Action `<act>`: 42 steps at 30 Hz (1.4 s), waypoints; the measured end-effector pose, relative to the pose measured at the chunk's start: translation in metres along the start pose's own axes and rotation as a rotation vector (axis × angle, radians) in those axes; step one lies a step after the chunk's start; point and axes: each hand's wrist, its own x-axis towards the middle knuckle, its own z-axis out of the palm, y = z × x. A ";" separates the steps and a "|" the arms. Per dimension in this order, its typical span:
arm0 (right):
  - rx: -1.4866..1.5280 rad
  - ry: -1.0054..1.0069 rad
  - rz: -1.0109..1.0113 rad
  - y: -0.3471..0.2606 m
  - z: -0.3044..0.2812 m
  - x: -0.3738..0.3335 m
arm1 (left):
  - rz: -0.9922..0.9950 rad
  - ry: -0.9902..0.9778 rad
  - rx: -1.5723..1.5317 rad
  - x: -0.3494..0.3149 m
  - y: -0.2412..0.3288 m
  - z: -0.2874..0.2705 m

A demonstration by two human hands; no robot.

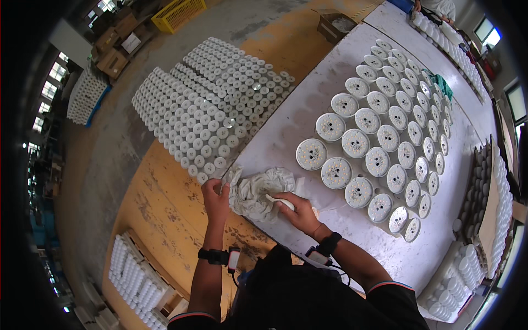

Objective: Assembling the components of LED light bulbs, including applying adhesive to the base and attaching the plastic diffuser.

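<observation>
A crumpled whitish bag [254, 199] with its mouth gaping upward sits at the near corner of the white table. My left hand [214, 201] is closed at the bag's left side, its thumb and fingers pinching the raised edge. On the other side, my right hand [300, 213] is wrapped round a smooth white piece [280, 201] that points into the bag's mouth; its kind I cannot make out. What lies deep inside the bag is hidden. Right of the bag stand rows of round LED lamp bodies [359, 192], their dotted boards facing up.
The white table [275, 146] bears the lamp rows, with a green cloth [441, 86] behind them. Many white round parts [206, 113] stand in blocks on the left. A yellow crate [179, 15] and a cardboard box [334, 26] are farther off. Another person's hand [417, 5] shows at the far right.
</observation>
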 end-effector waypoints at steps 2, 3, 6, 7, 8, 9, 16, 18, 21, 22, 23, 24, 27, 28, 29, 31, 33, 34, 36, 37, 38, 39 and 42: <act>0.059 -0.006 0.062 -0.001 -0.002 0.001 | 0.003 0.144 0.120 0.003 -0.007 -0.008; 0.082 -0.026 0.101 -0.003 -0.003 0.002 | -0.121 -0.132 0.225 0.001 -0.011 -0.016; 0.088 -0.023 0.123 0.003 -0.006 -0.001 | -0.225 -0.327 0.223 -0.005 0.015 -0.021; 0.079 -0.015 0.100 0.005 -0.004 -0.003 | -0.218 -0.231 0.124 -0.010 0.026 -0.022; 0.079 -0.017 0.103 0.007 -0.004 -0.005 | -0.222 -0.233 0.124 -0.016 0.037 -0.021; 0.106 -0.032 0.071 0.009 -0.004 -0.006 | -0.180 -0.230 -0.043 -0.020 0.048 -0.020; 0.137 -0.034 -0.008 0.005 -0.002 -0.004 | -0.282 -0.468 -0.396 -0.034 0.084 -0.008; 0.113 -0.031 -0.021 0.004 0.000 -0.003 | -0.390 -0.519 -0.444 -0.033 0.086 -0.009; 0.072 -0.032 -0.047 0.003 0.000 -0.001 | -0.447 -0.608 -0.501 -0.030 0.085 -0.015; 0.051 -0.034 -0.058 0.004 0.000 -0.001 | -0.437 -0.632 -0.505 -0.030 0.084 -0.016; 0.052 -0.031 -0.057 0.006 0.001 -0.001 | -0.427 -0.656 -0.508 -0.029 0.083 -0.015; 0.036 -0.027 -0.079 0.008 0.001 0.000 | -0.427 -0.658 -0.506 -0.030 0.085 -0.015; -0.008 -0.019 -0.119 0.010 0.000 0.001 | -0.531 -0.671 -0.533 -0.029 0.093 -0.015; -0.037 -0.021 -0.142 0.010 0.000 0.001 | -0.597 -0.683 -0.569 -0.027 0.094 -0.016; -0.034 -0.020 -0.141 0.011 0.000 0.001 | -0.664 -0.695 -0.605 -0.026 0.094 -0.017; -0.078 -0.033 -0.162 0.011 0.000 0.000 | -0.633 -0.716 -0.563 -0.025 0.088 -0.015; -0.086 -0.049 -0.150 0.008 0.000 -0.001 | -0.601 -0.732 -0.521 -0.024 0.083 -0.016; -0.099 -0.061 -0.135 0.007 -0.001 -0.001 | -0.576 -0.755 -0.508 -0.023 0.082 -0.015; -0.102 -0.079 -0.126 0.008 -0.003 -0.004 | -0.551 -0.777 -0.496 -0.022 0.083 -0.014; -0.104 -0.094 -0.115 0.009 -0.004 -0.005 | -0.568 -0.788 -0.484 -0.021 0.086 -0.014; -0.105 -0.094 -0.115 0.011 -0.004 -0.005 | -0.585 -0.800 -0.471 -0.021 0.088 -0.014; -0.092 -0.084 -0.140 0.015 -0.003 -0.006 | -0.585 -0.801 -0.472 -0.021 0.088 -0.012; -0.080 -0.089 -0.148 0.015 -0.001 -0.006 | -0.554 -0.836 -0.425 -0.022 0.084 -0.008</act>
